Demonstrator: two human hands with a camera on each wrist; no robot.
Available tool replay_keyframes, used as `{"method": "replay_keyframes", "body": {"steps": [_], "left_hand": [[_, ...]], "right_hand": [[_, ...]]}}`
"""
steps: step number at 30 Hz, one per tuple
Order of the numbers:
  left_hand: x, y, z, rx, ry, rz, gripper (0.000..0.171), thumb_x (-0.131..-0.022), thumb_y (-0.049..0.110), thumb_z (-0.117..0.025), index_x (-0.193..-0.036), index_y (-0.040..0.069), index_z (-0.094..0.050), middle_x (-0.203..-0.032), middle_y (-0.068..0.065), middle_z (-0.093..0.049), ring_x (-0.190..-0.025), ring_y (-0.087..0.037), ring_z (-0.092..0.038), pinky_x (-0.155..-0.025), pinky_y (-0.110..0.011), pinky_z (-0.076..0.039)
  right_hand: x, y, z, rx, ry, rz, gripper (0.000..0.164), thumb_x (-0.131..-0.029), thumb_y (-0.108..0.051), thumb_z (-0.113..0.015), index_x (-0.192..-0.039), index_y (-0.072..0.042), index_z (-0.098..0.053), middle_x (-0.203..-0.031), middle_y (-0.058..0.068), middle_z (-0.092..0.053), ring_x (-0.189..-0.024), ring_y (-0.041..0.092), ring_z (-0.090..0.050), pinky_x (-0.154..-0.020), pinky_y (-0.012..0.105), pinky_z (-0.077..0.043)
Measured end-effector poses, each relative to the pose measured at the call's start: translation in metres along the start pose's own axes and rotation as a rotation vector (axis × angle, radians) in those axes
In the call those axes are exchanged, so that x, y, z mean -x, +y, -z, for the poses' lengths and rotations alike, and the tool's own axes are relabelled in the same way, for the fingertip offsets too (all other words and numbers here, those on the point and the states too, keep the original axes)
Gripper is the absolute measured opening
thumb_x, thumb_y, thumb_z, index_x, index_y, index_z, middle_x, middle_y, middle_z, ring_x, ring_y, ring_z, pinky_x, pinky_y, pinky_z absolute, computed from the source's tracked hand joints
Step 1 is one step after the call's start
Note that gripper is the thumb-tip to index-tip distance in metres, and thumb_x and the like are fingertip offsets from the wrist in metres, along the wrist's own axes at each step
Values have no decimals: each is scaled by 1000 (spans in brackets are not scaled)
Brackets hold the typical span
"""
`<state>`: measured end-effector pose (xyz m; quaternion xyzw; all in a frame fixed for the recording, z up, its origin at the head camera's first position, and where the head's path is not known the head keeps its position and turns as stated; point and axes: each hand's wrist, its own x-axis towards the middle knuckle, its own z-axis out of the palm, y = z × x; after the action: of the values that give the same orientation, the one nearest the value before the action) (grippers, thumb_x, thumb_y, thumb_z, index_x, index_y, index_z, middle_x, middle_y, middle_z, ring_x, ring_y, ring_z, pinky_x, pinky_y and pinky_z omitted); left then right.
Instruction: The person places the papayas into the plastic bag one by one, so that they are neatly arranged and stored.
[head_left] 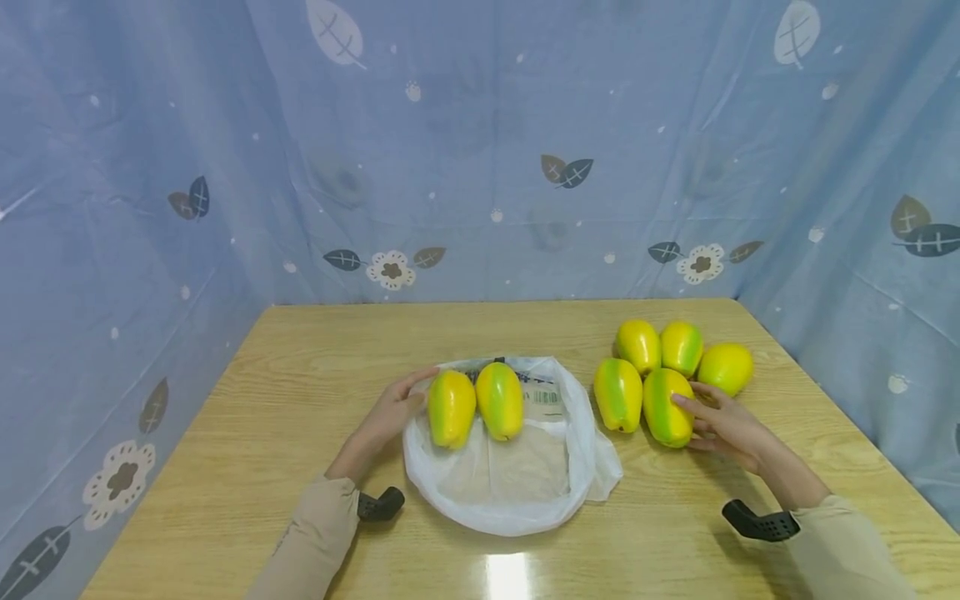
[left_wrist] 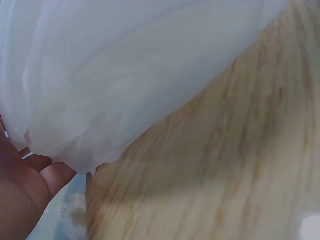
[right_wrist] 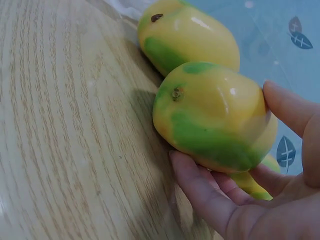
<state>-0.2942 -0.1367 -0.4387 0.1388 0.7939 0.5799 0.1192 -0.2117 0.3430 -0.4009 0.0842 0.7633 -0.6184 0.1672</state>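
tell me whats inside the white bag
Two yellow-green fruits lie side by side in the white bag; a printed barcode shows to their right. The part of the bag directly beneath the fruits is covered and cannot be seen.

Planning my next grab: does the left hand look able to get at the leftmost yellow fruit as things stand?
Probably yes: the left hand is close beside the leftmost fruit, which lies uncovered, though that hand holds the rim of the white bag and may need to let go.
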Motion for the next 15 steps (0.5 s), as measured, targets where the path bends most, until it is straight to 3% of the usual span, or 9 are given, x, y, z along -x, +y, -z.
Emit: {"method": "replay_keyframes", "body": {"steps": [5,6,11,15], "left_hand": [[0,1,1,4,-7,-1,47,-98,6,-39,-144,11,-41,-154,-13,-26,-140,-34,-17,-111,-57,-12],[0,2,1,9,-6,1,47,-98,6,-39,-145,11,-40,-154,-13,-25,-138,-37,-24,-109,-57,-18],[-1,1,1,28,-5,20,47,-98,5,-39,-145,11,-40,-154,-14,-23,-133,-38,-33,-107,-55,-27],[-1,0,0,12,-8,17,47,-97,5,-39,-144,12,-42,-154,-13,-25,-136,-35,-27,-110,-55,-21]], "right_hand": [[2,-1,8,4,-16,21,87,-100,-37,-44,-146,1,20,-143,42,-7,-118,33,-46,-90,46,-49],[3,-2,10,2,-17,27,87,-100,-37,-44,-146,1,20,-144,42,-7,-116,30,-48,-90,46,-50],[6,-7,17,12,-2,64,87,-100,-37,-44,-146,1,20,-144,41,-10,-101,9,-55,-89,41,-51],[9,-14,21,25,16,104,85,-101,-37,-41,-146,3,19,-143,38,-15,-93,0,-57,-87,38,-52]]}}
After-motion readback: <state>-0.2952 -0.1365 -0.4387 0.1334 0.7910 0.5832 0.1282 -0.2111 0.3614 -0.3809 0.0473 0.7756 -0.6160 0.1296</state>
